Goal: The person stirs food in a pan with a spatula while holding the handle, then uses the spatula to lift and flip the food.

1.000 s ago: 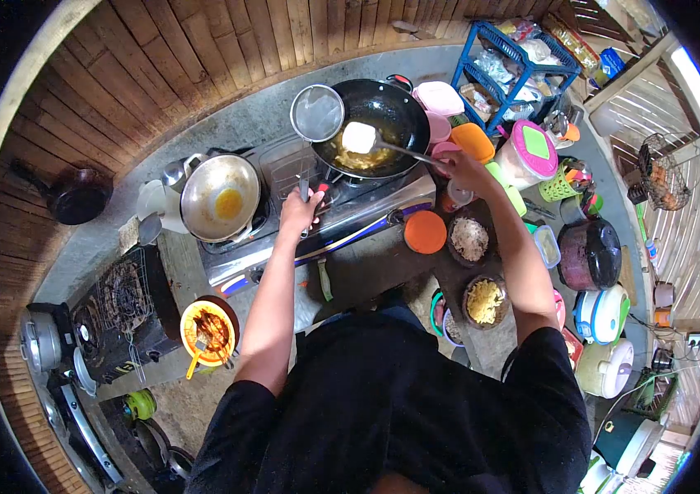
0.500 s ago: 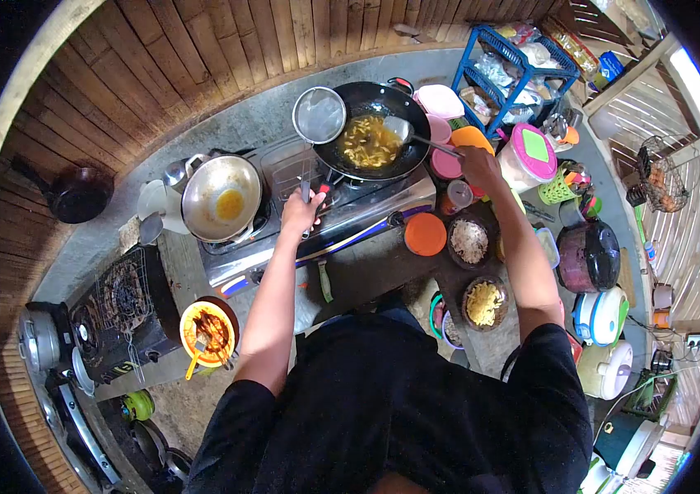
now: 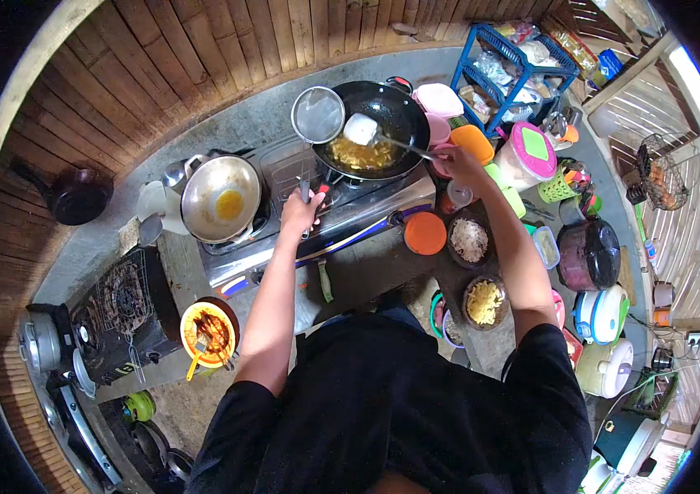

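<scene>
My left hand (image 3: 300, 212) is closed around the grey handle of a round mesh strainer (image 3: 318, 114), whose basket hangs over the left edge of the black wok (image 3: 403, 107). The wok's red-marked handle (image 3: 323, 188) is right by my fingers; whether they touch it is unclear. My right hand (image 3: 459, 162) grips a metal spatula (image 3: 361, 129) by its long handle. The spatula's bright blade is over the wok's middle, just above yellow pieces (image 3: 362, 154) frying in oil. Those pieces lie at the wok's near side, partly covered by the blade.
Left on the stove (image 3: 235, 257) stands a pale pan (image 3: 196, 210) with some oil. Nearer are an orange bowl of red sauce (image 3: 217, 346), a bowl of yellow strips (image 3: 482, 303) and a bowl of whitish shreds (image 3: 469, 240). Plastic containers (image 3: 472, 145) crowd the wok's right side.
The spatula blade has swept left across the wok and tilted, with my right hand shifting slightly left. The yellow pieces are gathered nearer the front. My left hand and the strainer stay almost still.
</scene>
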{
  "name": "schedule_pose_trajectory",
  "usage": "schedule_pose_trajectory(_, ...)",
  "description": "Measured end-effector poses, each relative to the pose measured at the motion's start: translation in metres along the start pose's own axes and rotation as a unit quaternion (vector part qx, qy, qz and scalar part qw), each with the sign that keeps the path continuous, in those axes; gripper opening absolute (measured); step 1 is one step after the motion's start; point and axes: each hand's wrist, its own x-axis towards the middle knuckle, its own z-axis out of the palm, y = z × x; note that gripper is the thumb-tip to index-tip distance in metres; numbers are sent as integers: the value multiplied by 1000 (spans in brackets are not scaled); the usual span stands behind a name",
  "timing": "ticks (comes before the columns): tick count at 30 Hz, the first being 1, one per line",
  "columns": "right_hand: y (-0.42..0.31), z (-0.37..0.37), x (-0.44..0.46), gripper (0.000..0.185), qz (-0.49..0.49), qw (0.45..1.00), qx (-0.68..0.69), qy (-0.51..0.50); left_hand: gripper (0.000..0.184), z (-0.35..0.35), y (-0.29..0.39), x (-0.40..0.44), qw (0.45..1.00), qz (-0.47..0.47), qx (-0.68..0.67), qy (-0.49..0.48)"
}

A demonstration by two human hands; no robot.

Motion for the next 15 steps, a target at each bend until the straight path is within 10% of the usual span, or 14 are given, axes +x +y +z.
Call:
schedule_pose_trajectory(10, 25, 31, 16, 23, 41, 960, -241, 138, 28, -3, 9, -8, 1000, 4, -7, -3)
schedule_pose_trajectory(15, 32, 41, 20, 23, 77, 991, -97, -41, 27, -2, 8, -7, 1000, 7, -8, -2)
